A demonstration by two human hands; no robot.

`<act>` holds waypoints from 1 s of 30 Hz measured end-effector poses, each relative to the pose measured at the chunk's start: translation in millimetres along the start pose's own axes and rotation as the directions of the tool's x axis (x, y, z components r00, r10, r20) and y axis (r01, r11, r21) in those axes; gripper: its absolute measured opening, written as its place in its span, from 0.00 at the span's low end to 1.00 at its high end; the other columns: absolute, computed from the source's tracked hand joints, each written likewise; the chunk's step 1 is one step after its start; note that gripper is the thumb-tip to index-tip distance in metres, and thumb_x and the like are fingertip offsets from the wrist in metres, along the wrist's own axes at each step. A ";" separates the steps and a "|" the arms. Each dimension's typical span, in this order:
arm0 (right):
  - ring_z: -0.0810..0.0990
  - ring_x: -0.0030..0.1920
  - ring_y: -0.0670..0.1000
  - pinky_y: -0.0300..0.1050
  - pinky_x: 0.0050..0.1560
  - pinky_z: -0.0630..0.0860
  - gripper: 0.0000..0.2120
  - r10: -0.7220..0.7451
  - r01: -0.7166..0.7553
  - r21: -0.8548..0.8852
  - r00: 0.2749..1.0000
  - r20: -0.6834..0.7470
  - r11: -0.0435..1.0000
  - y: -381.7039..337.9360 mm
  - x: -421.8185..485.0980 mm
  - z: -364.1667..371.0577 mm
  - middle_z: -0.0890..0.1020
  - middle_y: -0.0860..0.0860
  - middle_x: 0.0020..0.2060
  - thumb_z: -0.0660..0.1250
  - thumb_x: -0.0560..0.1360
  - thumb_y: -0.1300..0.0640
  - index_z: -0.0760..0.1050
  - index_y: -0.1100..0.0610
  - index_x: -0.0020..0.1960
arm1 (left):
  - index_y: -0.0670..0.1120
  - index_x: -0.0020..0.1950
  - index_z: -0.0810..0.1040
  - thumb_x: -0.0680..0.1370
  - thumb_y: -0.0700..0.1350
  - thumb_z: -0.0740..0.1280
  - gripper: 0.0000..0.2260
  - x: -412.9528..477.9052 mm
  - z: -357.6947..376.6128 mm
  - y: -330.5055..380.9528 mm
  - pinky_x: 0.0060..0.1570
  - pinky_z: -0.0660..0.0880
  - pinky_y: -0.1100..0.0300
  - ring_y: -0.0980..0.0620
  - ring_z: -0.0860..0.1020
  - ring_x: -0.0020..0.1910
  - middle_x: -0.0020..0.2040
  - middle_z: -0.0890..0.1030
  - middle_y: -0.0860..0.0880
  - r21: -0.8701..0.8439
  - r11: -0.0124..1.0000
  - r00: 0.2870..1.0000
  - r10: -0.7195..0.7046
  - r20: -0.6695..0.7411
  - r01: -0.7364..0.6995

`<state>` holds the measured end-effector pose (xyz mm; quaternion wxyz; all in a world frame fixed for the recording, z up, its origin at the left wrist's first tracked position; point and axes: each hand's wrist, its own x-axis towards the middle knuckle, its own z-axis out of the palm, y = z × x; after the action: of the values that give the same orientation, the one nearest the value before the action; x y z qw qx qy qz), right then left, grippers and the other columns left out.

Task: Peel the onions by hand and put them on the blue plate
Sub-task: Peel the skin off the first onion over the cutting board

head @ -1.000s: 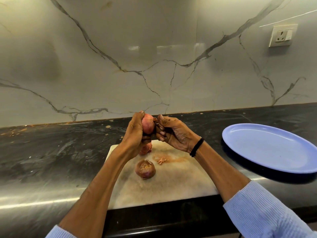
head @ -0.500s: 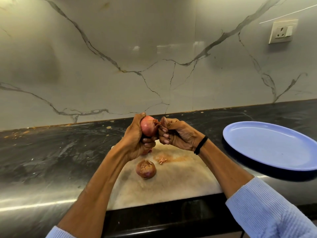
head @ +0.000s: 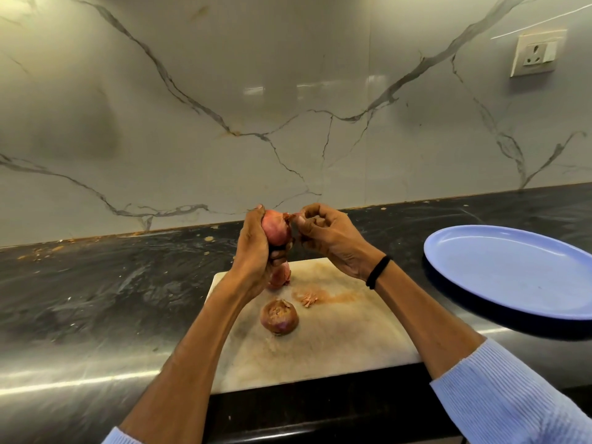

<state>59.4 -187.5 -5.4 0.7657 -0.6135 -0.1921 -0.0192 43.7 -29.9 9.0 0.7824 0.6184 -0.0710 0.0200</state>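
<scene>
Marble board (head: 336,350), pale and square, lies nearest me on the black stone counter (head: 96,293). It carries one round brown-skinned unpeeled onion (head: 279,316) and, just beyond that, a small heap of dry papery peel scraps (head: 308,298). A second reddish onion (head: 282,277) sits further back on the board, half hidden by the left wrist.

Above it, the left hand (head: 256,248) wraps around the pinkish-red onion (head: 275,230), holding it clear of the board. The right hand (head: 323,235) pinches a flap of skin (head: 290,216) at the onion's top between thumb and fingertips.

I judge the peeling partly done. From here I'd hold the left grip firm, turn the bulb a little at a time, draw each strip from tip toward root, and drop scraps over the board.

The oval blue plastic plate (head: 512,274), to my right and well apart from the board, holds nothing yet.

Farthest off, the grey-veined marble wall (head: 224,91) and white wall socket (head: 533,54) bear no lettering I can read. No brand shows anywhere.
</scene>
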 end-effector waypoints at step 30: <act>0.78 0.36 0.48 0.39 0.37 0.78 0.10 -0.022 0.018 0.090 0.999 0.048 0.996 -4.3 -4.8 2.3 0.80 0.51 0.34 0.65 0.77 0.71 0.73 0.61 0.40 | 0.38 0.51 0.77 0.78 0.70 0.55 0.34 -1.8 -12.2 3.5 0.25 0.58 0.64 0.54 0.60 0.22 0.28 0.70 0.44 0.064 0.954 0.927 -0.300 0.224 0.293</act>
<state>53.2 -187.4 -2.5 0.7872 -0.5770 -0.2177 -0.0033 42.5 -17.2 9.4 0.7535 0.6317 -0.0670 -0.1694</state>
